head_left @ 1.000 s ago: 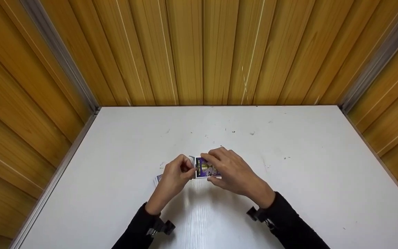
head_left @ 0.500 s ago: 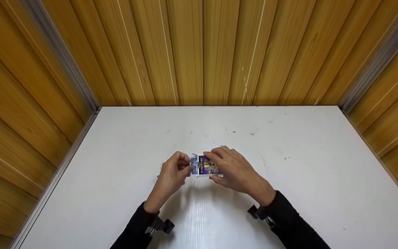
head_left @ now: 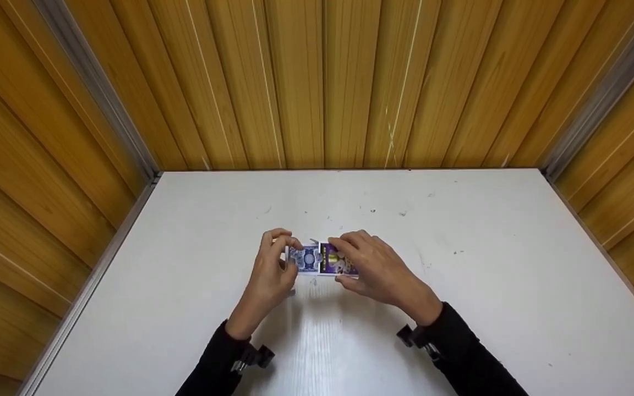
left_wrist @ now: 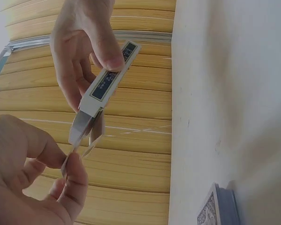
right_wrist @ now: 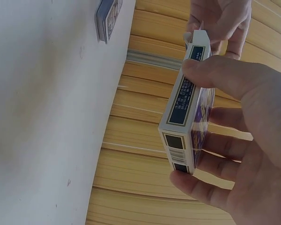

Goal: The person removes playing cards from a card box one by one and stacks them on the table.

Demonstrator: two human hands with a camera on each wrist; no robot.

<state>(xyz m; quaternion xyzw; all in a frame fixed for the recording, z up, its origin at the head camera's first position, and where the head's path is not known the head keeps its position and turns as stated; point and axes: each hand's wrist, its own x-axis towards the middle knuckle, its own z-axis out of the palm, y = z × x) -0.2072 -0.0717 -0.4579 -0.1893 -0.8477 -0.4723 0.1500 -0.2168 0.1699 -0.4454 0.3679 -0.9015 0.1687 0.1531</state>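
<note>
I'm looking down at the white table (head_left: 460,286) boxed in by wooden-slat walls (head_left: 317,82), and both hands are up over its middle. My right hand (head_left: 375,269) has the purple and white cardboard card box (head_left: 334,259) clamped, thumb along one narrow edge and fingers curled round the printed face; the right wrist view shows that box (right_wrist: 187,108) lifted clear of the table, barcode end toward the camera. My left hand (head_left: 273,269) is pinching a small batch of blue-backed playing cards (head_left: 305,258) at the box's open end, thumb and fingertips closed on them, the cards partly inside the mouth and partly out. From the left wrist view I can see those cards (left_wrist: 79,140) meeting the box (left_wrist: 105,84) edge-on, flap loose beside them. Down on the table, a separate pile of blue-backed cards (left_wrist: 215,208) lies flat, close to the left hand's side; it shows in the right wrist view (right_wrist: 107,18) too. Black sleeves (head_left: 460,352) cover both forearms, with black camera clips (head_left: 253,357) at the wrists.
</note>
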